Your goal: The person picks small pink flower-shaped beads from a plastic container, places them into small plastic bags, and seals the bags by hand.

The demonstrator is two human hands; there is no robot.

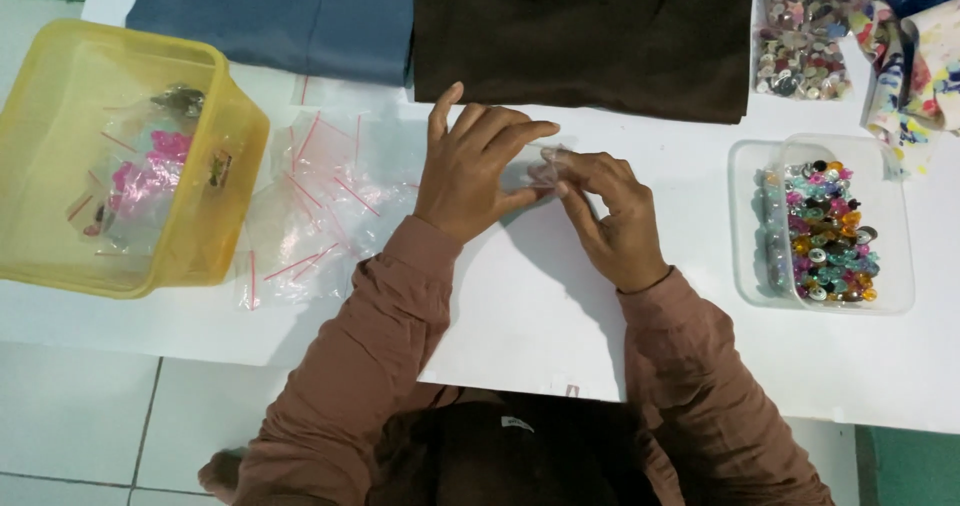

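Pinching a small clear bag [535, 171] between left hand [475, 171] and right hand [610, 216], both closed on it, risks spilling buttons if fingers slip.

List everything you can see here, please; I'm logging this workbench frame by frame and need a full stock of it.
small clear bag: one, transparent, pinched between both hands at table centre
empty zip bags: loose pile, clear with red strips, left of the hands
yellow tub: one, far left, holding filled bags with pink and dark pieces
clear tray: one, right, filled with mixed-colour buttons
bag of buttons: one, clear, pale and grey buttons, top right
blue cloth: one, folded, top left
brown cloth: one, folded, top centre
patterned cloth: one, multicoloured, far right
table: one, white
left hand: on the bag
right hand: on the bag
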